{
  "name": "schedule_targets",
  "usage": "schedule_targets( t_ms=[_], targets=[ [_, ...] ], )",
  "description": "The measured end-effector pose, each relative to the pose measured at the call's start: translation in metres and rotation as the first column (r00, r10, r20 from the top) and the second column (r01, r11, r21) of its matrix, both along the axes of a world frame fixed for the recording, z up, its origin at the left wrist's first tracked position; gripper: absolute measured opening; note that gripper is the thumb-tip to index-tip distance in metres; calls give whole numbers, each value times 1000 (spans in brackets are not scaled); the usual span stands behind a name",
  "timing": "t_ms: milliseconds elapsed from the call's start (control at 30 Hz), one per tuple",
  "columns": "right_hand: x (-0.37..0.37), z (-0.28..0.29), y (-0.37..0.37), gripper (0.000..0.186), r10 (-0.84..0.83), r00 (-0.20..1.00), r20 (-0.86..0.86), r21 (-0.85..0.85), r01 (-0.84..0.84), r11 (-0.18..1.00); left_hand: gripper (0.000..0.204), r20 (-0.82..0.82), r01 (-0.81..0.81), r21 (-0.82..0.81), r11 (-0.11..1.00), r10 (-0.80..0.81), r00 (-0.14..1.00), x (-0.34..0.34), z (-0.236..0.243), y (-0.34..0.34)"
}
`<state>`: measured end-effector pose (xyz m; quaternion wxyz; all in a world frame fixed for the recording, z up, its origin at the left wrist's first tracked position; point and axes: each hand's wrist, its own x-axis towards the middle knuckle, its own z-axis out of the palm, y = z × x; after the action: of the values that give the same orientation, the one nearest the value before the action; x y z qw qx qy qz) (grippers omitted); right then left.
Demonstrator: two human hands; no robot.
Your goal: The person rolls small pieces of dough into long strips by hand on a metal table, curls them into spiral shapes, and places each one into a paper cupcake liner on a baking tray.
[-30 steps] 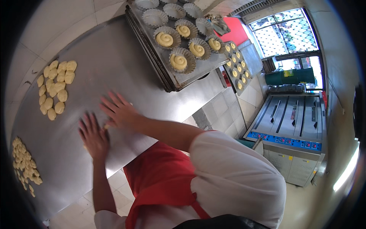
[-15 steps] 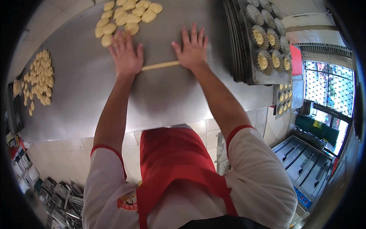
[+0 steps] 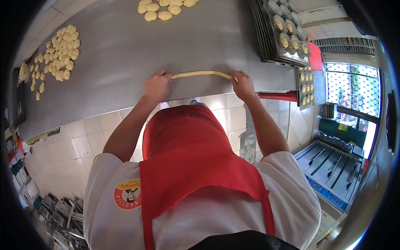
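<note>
A thin pale-yellow dough rope [image 3: 201, 73] stretches between my hands near the front edge of the metal table [image 3: 137, 54], bowing slightly away from me. Its left end is pinched in my left hand [image 3: 157, 86], fingers closed. My right hand [image 3: 242, 84] closes on the other end, its fingertips curled round the dough. Whether the middle of the rope touches the tabletop I cannot tell. Flattened dough pieces [image 3: 164, 15] lie at the far side of the table, and a cluster of smaller dough pieces [image 3: 62, 52] lies at the left.
Stacked trays [image 3: 266, 41] stand at the table's right, the top one carrying fluted foil cups [image 3: 285, 41], some with yellow filling. Another tray of filled cups [image 3: 306, 89] sits lower beside them. A steel machine with slots [image 3: 329, 166] stands on the right; metal pans [image 3: 62, 216] are piled at lower left.
My hands, flat and spread on the table over the dough before, have drawn back toward me and now grip the rope's ends. The view has shifted, and more of the rope shows.
</note>
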<state>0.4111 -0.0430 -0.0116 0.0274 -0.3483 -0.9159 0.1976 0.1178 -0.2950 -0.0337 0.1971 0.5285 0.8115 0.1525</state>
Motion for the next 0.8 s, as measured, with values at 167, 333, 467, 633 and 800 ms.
schedule_targets(
  t_ms=[167, 333, 467, 633, 800],
  targets=[
    [-31, 153, -103, 17, 309, 909, -278, -435, -406, 804, 30, 959, -547, -18, 837, 170, 228, 33, 6, 9],
    [-98, 258, -84, 16, 415, 818, -398, 203, -362, 910, 25, 930, -198, 344, 918, -304, 207, 61, 16, 24],
    [-49, 253, -62, 17, 373, 927, 46, -66, -370, 927, 24, 892, -226, 402, 888, -435, -122, 70, 51, 41],
    [-39, 242, -78, 20, 37, 955, -293, -352, -143, 925, 26, 868, -220, 364, 905, -415, -274, 84, 70, 60],
    [-28, 199, -53, 26, -360, 855, -374, -608, 67, 791, 35, 830, -157, 226, 961, -275, -485, 70, 95, 90]
  ],
)
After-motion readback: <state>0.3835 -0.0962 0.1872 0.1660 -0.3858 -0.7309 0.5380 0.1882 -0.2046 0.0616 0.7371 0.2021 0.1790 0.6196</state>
